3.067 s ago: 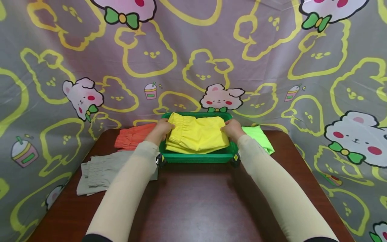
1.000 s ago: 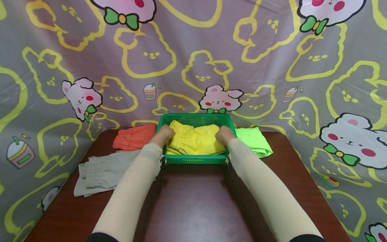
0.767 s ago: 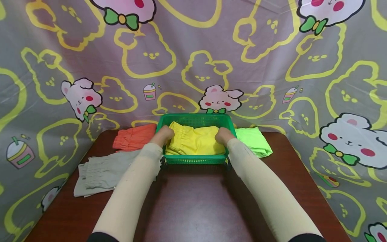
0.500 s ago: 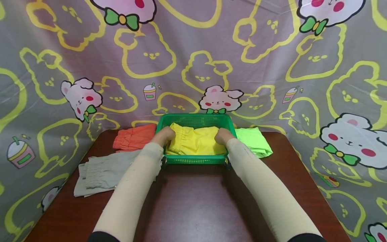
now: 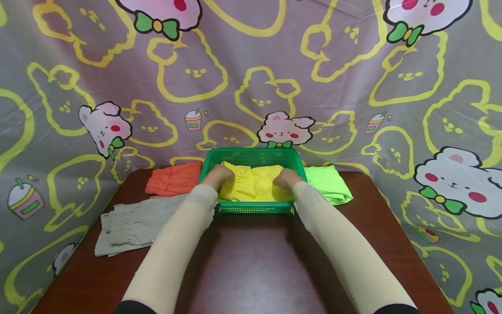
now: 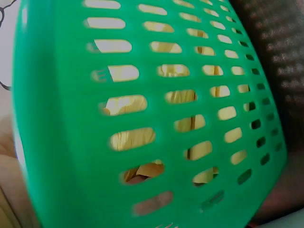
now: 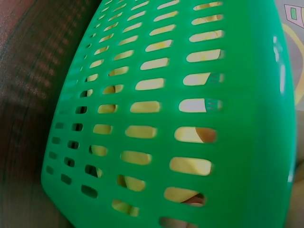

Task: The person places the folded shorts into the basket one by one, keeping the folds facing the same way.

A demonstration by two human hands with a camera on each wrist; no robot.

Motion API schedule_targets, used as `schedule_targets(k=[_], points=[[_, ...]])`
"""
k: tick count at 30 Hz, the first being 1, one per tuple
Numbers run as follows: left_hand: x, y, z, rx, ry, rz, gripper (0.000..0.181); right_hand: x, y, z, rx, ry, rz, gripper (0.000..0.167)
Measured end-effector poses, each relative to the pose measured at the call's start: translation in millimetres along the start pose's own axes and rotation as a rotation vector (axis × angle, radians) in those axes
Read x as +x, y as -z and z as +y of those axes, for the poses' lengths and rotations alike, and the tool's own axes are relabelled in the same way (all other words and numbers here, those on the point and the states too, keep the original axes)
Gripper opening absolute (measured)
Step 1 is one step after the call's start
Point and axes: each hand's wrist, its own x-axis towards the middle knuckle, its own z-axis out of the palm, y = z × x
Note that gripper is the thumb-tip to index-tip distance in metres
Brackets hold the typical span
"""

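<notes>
Yellow garment in green basket, frame centre. Left hand, right hand at its sides; fingers mostly hidden, can't tell spread or grip. Probably settling step; next calls for withdrawing hands.

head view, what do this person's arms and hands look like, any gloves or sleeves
The left sleeve and right sleeve are cream and reach the wrists, with black cloth at the near ends. The left hand and right hand wear no gloves. Small dark pieces show beneath the wrists.
</notes>
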Motion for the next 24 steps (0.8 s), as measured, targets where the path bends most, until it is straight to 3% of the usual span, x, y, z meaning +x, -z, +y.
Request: schedule_targets(k=[3, 8, 11, 18, 24], points=[[-2.0, 1.0, 2.1, -0.051, 0.034, -0.007, 0.08, -0.6, 0.1, -1.2, 0.005, -0.014, 0.035, 0.039], [-6.6, 1.1, 3.0, -0.064, 0.045, 0.02, 0.058, -2.8, 0.2, -3.5, -0.005, -0.013, 0.06, 0.036], [-8.3, -0.9, 4.5, -0.039, 0.041, 0.028, 0.042, -4.6, -0.7, -4.7, -0.009, -0.018, 0.065, 0.034], [-13.2, 2.3, 8.3, 0.069, 0.028, 0.026, 0.044, -0.4, -3.6, -8.0, -0.021, -0.069, 0.085, 0.018], [-12.6, 0.0, 8.7, 0.127, 0.029, 0.07, 0.032, -2.7, -2.8, -10.6, -0.06, -0.064, 0.112, 0.018]])
